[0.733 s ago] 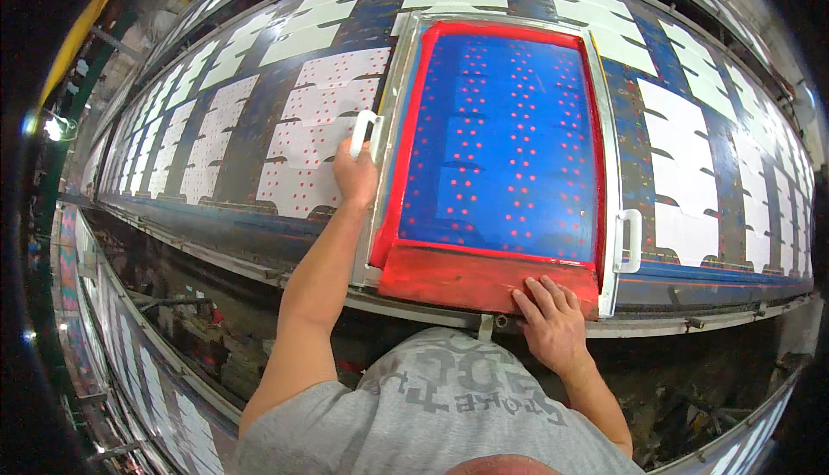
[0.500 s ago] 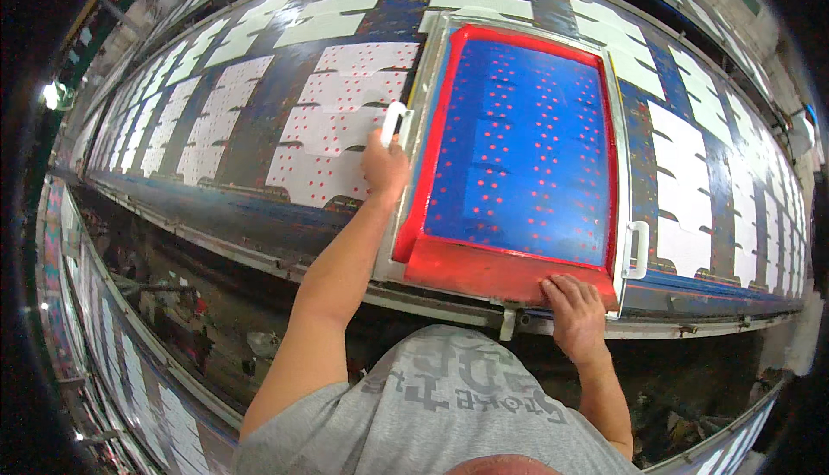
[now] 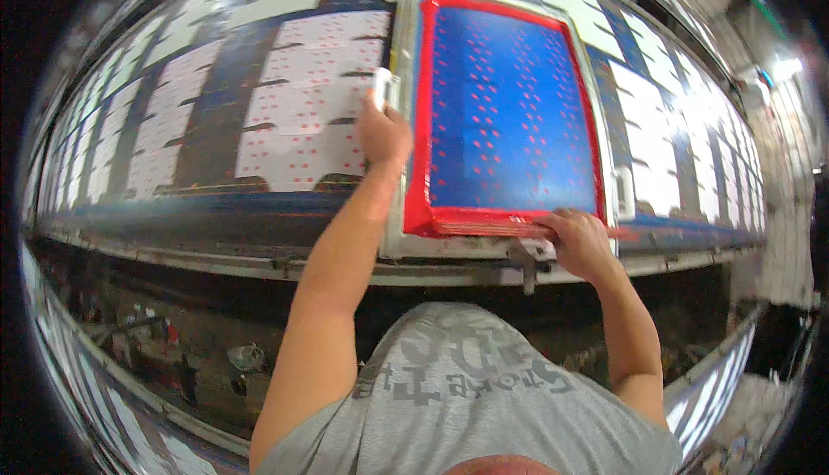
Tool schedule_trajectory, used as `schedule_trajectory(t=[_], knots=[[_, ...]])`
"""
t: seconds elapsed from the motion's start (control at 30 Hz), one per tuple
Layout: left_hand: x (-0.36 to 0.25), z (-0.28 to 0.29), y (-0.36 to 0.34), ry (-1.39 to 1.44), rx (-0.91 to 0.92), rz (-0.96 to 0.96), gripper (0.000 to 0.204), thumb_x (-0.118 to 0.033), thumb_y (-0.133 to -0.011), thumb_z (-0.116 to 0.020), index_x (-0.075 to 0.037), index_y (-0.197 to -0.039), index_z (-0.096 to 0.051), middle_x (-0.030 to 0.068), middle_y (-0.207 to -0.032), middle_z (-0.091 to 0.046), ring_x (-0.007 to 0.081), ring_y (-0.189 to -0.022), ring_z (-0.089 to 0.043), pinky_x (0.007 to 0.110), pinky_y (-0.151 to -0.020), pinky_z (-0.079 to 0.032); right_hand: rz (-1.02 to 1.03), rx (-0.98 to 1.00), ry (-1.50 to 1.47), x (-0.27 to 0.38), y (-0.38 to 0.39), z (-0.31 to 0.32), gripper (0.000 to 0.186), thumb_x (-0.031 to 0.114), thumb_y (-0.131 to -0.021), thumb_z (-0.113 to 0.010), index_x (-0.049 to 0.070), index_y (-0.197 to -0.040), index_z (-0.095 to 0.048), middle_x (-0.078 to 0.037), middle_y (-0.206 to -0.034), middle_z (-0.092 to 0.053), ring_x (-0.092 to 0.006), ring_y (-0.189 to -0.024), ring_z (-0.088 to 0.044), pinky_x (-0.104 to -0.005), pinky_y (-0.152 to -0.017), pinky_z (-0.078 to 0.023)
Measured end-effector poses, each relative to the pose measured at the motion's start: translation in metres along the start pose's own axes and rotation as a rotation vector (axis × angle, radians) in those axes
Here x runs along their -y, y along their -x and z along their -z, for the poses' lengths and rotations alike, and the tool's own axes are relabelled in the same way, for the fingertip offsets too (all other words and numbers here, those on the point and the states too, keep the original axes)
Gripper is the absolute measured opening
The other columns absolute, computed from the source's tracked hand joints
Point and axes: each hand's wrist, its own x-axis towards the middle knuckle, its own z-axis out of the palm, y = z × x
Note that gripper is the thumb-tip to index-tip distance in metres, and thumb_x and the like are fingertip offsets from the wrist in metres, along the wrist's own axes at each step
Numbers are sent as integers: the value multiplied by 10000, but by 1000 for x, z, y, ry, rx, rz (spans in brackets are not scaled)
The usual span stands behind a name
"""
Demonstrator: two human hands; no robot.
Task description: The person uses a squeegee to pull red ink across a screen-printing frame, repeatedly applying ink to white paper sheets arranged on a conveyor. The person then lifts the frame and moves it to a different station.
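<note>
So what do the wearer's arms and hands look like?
Left hand and right hand: bare, no gloves. No watch or band visible; blur hides any rings. Short sleeves of a grey T-shirt with darker lettering.

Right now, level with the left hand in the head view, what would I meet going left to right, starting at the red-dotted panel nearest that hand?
Red-dotted white panel, left hand, red left border, blue screen, red right border, plain white panel.
</note>
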Motion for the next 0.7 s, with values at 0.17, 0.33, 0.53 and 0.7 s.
schedule_trajectory(t=[0.17, 0.33, 0.53, 0.7], knots=[[6, -1, 0, 9, 54, 4, 507, -23, -916, -675, -15, -1420, -622, 243, -1210, -739, 438, -1166, -710, 525, -1008, -554, 73, -240, 5, 3, 18, -29, 451, -3, -818, -696, 114, -1246, -776, -117, -1161, -763, -357, -1086, -726, -499, -948, -562], [0, 1, -2, 89, 64, 41, 539, 7, -899, -657, -13, -1435, -617, 176, -1202, -762, 375, -1113, -749, 491, -996, -572, 103, -316, 54, -4, 5, -39, 492, 24, -797, -708, 131, -1274, -756, -89, -1204, -743, -319, -1084, -725, -461, -974, -557], [-7, 6, 1, 136, 81, 101, 507, -12, -944, -676, -2, -1447, -607, 155, -1204, -774, 327, -1102, -751, 441, -1010, -562, 189, -367, 85, -50, -71, -28, 443, 60, -830, -702, 147, -1262, -748, -85, -1181, -742, -324, -1050, -735, -475, -949, -562], [-10, 12, 0, 27, 124, 54, 530, 5, -972, -653, 27, -1492, -553, 193, -1266, -753, 323, -1150, -744, 438, -1022, -564, 214, -340, 116, -103, -179, -8, 363, 91, -850, -713, 152, -1206, -752, -127, -1134, -749, -365, -994, -753, -512, -842, -610]])
